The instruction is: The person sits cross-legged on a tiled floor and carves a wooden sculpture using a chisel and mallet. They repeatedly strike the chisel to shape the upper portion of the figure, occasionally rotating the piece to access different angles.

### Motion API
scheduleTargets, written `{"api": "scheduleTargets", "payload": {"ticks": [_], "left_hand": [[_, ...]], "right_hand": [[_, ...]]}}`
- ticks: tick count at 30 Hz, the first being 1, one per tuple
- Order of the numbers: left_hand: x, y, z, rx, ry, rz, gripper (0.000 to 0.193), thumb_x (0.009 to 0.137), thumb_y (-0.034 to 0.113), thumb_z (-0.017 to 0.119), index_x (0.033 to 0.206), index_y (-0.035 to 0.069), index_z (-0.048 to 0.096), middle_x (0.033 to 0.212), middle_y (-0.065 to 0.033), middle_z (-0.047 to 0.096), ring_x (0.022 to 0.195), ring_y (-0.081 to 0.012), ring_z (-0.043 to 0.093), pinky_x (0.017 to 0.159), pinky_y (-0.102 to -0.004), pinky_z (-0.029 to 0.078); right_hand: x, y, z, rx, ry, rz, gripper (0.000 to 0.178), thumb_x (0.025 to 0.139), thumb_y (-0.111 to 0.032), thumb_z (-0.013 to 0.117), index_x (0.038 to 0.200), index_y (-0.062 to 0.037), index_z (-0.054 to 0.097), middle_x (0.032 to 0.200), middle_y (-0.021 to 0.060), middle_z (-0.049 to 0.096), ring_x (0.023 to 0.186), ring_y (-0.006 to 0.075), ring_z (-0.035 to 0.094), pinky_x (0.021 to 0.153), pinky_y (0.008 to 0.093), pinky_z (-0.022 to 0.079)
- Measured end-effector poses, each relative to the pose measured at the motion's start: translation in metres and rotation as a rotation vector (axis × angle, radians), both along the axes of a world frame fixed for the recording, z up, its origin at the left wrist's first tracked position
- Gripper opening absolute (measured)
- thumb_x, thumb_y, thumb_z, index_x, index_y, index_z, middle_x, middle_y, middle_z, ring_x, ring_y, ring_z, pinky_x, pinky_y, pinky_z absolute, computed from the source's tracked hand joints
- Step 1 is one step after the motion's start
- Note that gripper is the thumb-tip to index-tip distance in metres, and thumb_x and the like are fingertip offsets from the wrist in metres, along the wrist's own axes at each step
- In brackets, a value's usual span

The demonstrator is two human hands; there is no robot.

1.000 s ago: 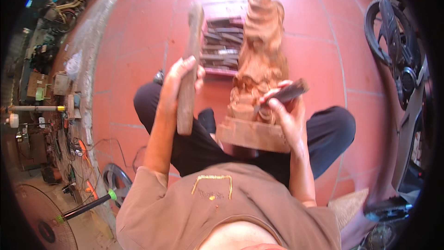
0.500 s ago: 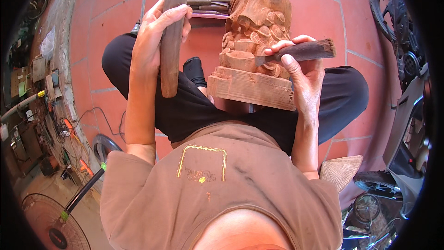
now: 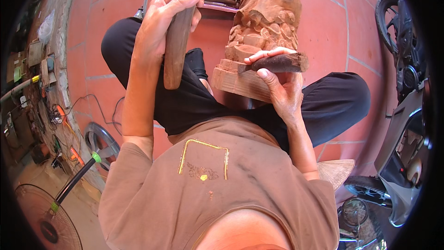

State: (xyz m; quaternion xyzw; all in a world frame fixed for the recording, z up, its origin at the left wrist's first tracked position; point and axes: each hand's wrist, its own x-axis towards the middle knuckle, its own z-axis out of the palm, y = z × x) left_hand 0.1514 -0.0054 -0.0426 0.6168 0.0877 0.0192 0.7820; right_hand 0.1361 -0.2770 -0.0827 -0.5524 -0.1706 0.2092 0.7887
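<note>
Statue (image 3: 266,21) under right fingers (image 3: 283,51) clamped on chisel (image 3: 280,63), left fingers (image 3: 196,19) around wooden club (image 3: 176,53)

Lettering and numbers: none legible from where I stand; the brown shirt (image 3: 273,185), lower centre of the frame, bears an embroidered motif (image 3: 203,176), unreadable.

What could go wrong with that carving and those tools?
If swung, the bar in the left hand could hit the right hand, which grips the chisel. The chisel's tip, at the base of the carving, might slip and mar the wood.
</note>
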Motion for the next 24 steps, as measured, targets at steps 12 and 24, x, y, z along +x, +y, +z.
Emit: {"api": "scheduleTargets", "payload": {"ticks": [12,24], "left_hand": [[-0.005,-0.001,0.001,0.059,0.006,0.006,0.028,0.094,0.022,0.065,0.114,0.002,0.060,0.092,-0.0050,0.066,0.063,-0.0078,0.057,0.055,-0.0218,0.045],[-0.006,-0.002,0.004,0.072,0.033,0.026,0.027,0.093,0.022,0.067,0.111,0.004,0.061,0.091,-0.0028,0.067,0.064,-0.0070,0.057,0.054,-0.0211,0.043]], "right_hand": [[-0.006,0.004,-0.010,0.016,-0.033,-0.046,0.034,0.094,0.004,0.065,0.122,-0.0022,0.046,0.111,0.0192,0.063,0.109,0.0279,0.064,0.101,0.0441,0.050],[-0.010,0.014,-0.021,-0.142,-0.317,-0.092,0.034,0.090,0.003,0.070,0.117,-0.0013,0.051,0.107,0.0126,0.065,0.097,0.0201,0.068,0.085,0.0309,0.055]]}}
